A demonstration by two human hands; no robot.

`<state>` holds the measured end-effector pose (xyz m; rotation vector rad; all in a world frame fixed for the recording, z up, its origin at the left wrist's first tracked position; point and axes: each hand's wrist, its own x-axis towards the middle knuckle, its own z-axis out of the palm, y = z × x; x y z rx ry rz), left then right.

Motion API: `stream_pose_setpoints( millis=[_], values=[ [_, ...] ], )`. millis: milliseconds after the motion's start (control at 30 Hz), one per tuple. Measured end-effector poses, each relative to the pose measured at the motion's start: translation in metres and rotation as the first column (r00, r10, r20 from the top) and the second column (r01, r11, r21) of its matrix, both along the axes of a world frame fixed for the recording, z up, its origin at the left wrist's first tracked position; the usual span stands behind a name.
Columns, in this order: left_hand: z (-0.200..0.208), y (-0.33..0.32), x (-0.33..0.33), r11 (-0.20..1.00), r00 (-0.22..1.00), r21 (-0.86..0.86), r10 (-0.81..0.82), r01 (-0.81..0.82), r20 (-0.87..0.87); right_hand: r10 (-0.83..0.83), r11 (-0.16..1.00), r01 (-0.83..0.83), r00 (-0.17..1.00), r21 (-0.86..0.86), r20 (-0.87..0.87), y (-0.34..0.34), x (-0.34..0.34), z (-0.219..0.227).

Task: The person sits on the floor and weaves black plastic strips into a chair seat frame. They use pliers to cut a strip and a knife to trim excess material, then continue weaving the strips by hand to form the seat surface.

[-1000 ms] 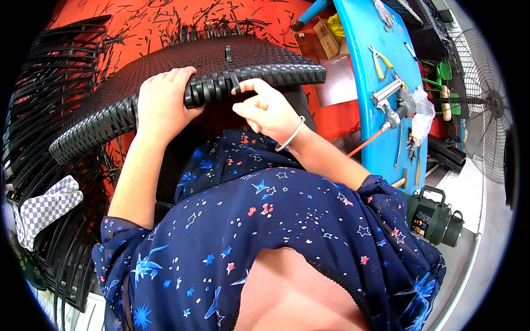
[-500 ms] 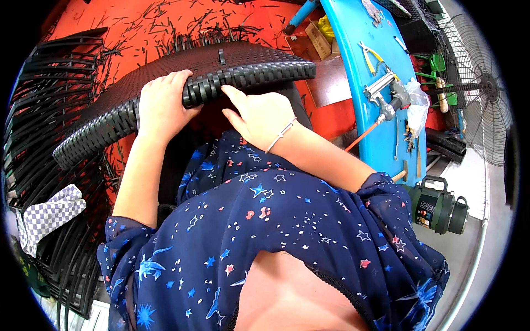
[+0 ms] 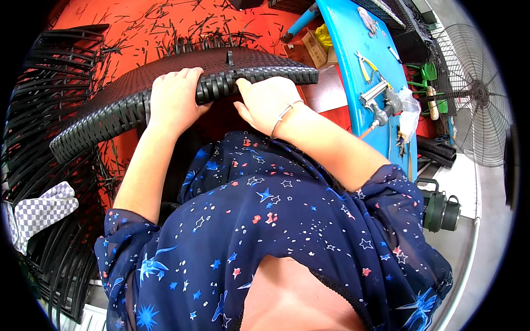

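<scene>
A curved black woven panel [image 3: 138,83], made of flat plastic strips, spans the space in front of me with its thick braided rim [image 3: 99,126] toward me. My left hand [image 3: 175,102] is closed around this rim, its fingers over the top. Just to the right, my right hand [image 3: 269,105] is bent against the same rim. Its index fingertip presses on the braid and its thumb sits lower, apart from it; the other fingers are mostly hidden. A short strip end [image 3: 229,59] sticks up from the weave between my hands.
On the right a blue table [image 3: 348,49] carries yellow-handled pliers [image 3: 365,67], an air stapler [image 3: 383,99] and a clear plastic bag [image 3: 408,113]. Beyond it stands a fan [image 3: 480,94]. Black strips [image 3: 49,110] fan out at left near a checkered cloth [image 3: 44,212]. Cut scraps litter the red floor [image 3: 138,27].
My left hand has shifted slightly right along the rim. My right hand has also moved slightly right, its index finger now pressed closer on the braid. The panel is slightly lower at its right end.
</scene>
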<state>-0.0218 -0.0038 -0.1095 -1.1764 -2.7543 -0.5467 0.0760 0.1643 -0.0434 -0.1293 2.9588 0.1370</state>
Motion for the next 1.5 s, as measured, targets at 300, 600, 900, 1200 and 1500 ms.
stream_pose_setpoints(
  millis=[300, 600, 900, 1200, 1500],
  values=[
    [-0.004, 0.0, 0.0, 1.0, 1.0, 0.029, 0.007, -0.008, 0.029, -0.221, -0.153, 0.507, 0.819, -0.848, 0.529, 0.014, 0.006, -0.03],
    [-0.004, 0.001, 0.0, 0.999, 1.0, 0.034, 0.003, -0.003, 0.008, -0.358, -0.345, 0.393, 0.784, -0.852, 0.507, 0.016, 0.006, -0.049],
    [-0.002, 0.003, 0.0, 0.998, 1.0, 0.065, -0.009, 0.01, -0.019, -0.305, -0.04, 0.236, 0.922, -0.971, 0.237, 0.027, 0.02, -0.064],
    [-0.001, 0.007, -0.001, 0.999, 0.999, 0.045, -0.01, 0.012, -0.042, -0.353, -0.24, 0.384, 0.821, -0.892, 0.449, 0.013, 0.011, -0.055],
    [0.003, 0.002, 0.0, 0.998, 1.0, -0.056, 0.015, -0.016, -0.02, -0.226, 0.035, 0.276, 0.939, -0.961, 0.261, 0.017, 0.022, -0.054]
  ],
)
